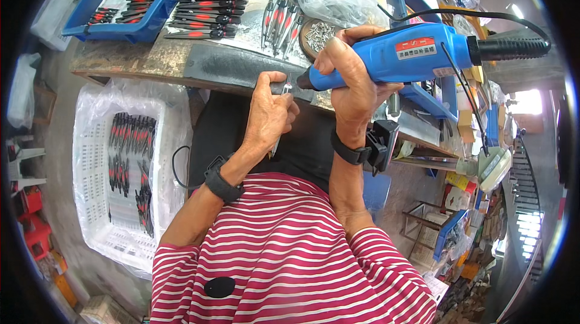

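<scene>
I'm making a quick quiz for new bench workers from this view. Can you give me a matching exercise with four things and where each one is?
Things:
1. blue power screwdriver
2. white crate
3. blue tray
4. small metal tool

Places:
A. on the workbench, top left
B. in the left hand
C. in the right hand
D. on the floor, left of the person

Pairs: 1-C, 2-D, 3-A, 4-B

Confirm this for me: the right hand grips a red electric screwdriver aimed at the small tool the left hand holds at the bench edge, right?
Not quite. In the head view the electric screwdriver in the right hand is blue, not red. It does point at the small tool held by the left hand.
</scene>
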Tool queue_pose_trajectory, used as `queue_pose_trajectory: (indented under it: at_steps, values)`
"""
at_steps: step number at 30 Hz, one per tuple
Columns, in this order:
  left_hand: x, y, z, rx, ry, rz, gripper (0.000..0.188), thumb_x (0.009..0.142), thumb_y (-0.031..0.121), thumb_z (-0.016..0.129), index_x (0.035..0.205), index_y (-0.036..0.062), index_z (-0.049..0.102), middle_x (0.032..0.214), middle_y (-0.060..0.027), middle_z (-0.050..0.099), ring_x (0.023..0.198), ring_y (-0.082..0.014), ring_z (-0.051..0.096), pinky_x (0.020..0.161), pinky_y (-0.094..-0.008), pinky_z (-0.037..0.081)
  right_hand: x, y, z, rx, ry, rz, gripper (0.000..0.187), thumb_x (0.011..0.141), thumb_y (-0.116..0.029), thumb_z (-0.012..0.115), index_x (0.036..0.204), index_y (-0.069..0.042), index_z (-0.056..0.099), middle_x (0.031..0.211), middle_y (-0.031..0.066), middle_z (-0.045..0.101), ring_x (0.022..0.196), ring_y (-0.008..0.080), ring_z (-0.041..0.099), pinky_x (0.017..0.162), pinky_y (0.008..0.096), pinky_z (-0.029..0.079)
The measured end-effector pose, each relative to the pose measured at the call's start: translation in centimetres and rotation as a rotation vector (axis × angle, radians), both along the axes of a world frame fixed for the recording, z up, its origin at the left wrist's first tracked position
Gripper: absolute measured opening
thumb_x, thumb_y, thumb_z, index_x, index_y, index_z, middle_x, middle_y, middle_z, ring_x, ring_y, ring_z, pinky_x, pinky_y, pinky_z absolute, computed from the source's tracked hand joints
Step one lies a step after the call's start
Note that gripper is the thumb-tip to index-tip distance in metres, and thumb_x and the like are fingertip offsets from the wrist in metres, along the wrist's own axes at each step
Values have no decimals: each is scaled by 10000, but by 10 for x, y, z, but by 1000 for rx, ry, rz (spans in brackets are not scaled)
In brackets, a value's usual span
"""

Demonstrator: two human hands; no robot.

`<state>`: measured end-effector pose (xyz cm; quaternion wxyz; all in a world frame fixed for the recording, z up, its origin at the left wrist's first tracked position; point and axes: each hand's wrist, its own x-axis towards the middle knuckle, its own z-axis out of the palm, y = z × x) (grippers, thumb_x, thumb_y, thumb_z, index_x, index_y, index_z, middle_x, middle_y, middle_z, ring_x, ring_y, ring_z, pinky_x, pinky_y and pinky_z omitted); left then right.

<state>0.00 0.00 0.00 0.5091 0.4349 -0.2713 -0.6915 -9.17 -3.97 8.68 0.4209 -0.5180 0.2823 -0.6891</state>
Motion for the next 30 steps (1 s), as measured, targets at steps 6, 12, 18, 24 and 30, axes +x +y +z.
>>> queue_pose_trajectory:
  at_steps: [6,12,18,24,30]
  values:
    - [-6,-1,-1,-19,-73,31,300,845,38,458,1114,51,325,633,-69,536,458,-56,414,358,-198,308,1,1,2,-15,9,9,186,701,47,680,851,13,575,672,39,584,539,94,570,486,217,491]
    - [-6,0,-3,-32,-75,44,304,841,42,462,1111,46,322,625,-64,535,441,-49,406,351,-194,303,0,0,-1,-27,5,1,175,694,41,689,826,14,577,666,38,582,544,96,578,480,219,492]
    - [-6,0,-2,-24,-71,46,308,836,41,462,1111,46,324,622,-66,528,435,-48,397,351,-194,296,0,-1,-1,-38,59,-13,160,692,40,690,809,19,583,661,38,582,541,97,579,478,220,493]
    - [-5,0,-3,-30,-47,40,301,837,36,457,1108,45,325,620,-67,525,431,-50,394,350,-196,296,-1,-2,-1,-19,67,-4,162,687,30,696,805,17,586,664,37,585,542,96,581,483,215,484]
    - [-3,-1,-5,-31,-27,28,291,840,18,450,1102,47,326,616,-67,522,427,-50,390,348,-198,295,-4,-6,-12,-29,-18,87,153,680,28,692,790,10,587,663,33,582,543,103,584,490,221,474]
